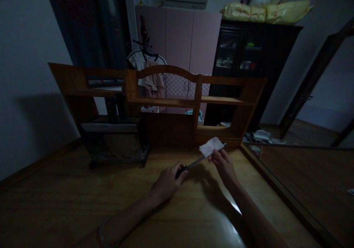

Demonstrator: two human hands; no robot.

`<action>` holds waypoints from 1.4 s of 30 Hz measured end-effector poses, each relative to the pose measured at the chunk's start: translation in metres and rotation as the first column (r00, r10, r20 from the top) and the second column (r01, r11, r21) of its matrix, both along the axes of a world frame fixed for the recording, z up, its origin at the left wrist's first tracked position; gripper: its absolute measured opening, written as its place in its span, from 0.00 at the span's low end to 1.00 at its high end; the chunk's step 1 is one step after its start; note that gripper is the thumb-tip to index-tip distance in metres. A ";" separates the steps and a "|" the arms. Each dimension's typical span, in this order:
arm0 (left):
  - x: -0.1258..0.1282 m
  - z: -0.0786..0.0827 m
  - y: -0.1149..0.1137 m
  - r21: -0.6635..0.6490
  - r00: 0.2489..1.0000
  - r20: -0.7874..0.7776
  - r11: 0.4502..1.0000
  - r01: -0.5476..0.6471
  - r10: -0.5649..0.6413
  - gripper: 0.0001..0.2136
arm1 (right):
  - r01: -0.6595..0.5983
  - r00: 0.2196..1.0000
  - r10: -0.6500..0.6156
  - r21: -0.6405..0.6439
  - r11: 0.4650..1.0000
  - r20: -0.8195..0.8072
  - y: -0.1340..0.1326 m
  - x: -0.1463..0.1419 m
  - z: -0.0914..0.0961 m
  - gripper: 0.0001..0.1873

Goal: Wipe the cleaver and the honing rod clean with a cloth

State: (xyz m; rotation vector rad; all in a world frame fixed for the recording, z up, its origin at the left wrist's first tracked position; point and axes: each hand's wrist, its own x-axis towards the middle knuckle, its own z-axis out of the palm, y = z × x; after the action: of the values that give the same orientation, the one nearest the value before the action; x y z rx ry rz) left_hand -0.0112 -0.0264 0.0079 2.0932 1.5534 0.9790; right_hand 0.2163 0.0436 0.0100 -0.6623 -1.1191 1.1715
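Above the wooden tabletop (pixel 132 207), the left hand (pixel 166 183) has its fingers closed round the black handle of a knife (pixel 194 163), whose blade slants far and right. The right hand (pixel 222 164) pinches a white cloth (pixel 210 147) at the blade, the tip showing just past it; I cannot tell whether it wraps fully round. Far right, red marks on yellow bags (pixel 243 13) atop a dark cabinet (pixel 267 49) are too small to read.
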 end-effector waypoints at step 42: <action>0.002 -0.005 0.006 0.036 0.989 0.063 0.990 -0.137 0.135 0.11 | 0.092 0.996 -0.091 -0.053 0.994 0.023 -0.001 0.001 0.000 0.12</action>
State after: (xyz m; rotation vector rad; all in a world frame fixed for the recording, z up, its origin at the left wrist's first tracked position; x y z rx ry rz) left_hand -0.0092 -0.0208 0.0031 1.9859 1.6771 1.1193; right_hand 0.2174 0.0430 0.0104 -0.7614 -1.0665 1.1223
